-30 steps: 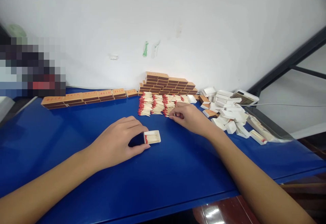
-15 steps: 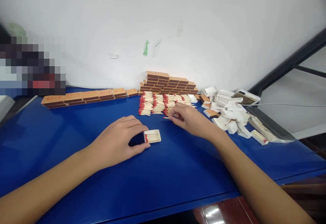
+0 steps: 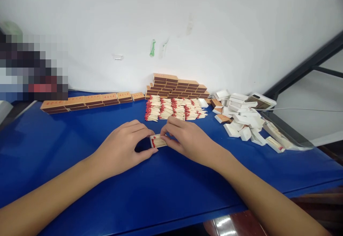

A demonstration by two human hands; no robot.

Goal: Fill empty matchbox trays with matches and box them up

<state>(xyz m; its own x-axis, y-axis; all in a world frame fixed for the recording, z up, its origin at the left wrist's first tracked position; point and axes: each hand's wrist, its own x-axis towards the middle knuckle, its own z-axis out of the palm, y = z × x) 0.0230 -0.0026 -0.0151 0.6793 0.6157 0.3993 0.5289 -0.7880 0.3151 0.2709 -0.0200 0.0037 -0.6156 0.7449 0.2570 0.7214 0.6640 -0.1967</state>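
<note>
On the blue table lies a small white matchbox tray with several red-tipped matches in it. My left hand grips the tray's left end between thumb and fingers. Over the tray's right side, my right hand is closed in a pinch, its fingertips at a match among those in the tray; the fingers partly cover it. Just beyond my hands is a large pile of loose matches, heads mostly to the left.
Closed matchboxes are stacked against the wall, and a low row of matchboxes runs left. To the right lie heaped white trays, a phone and a dark bin. A blurred-out person is at far left.
My right hand has moved from the match pile toward me and left, bringing a match to the tray. My left hand still holds the tray in place.
</note>
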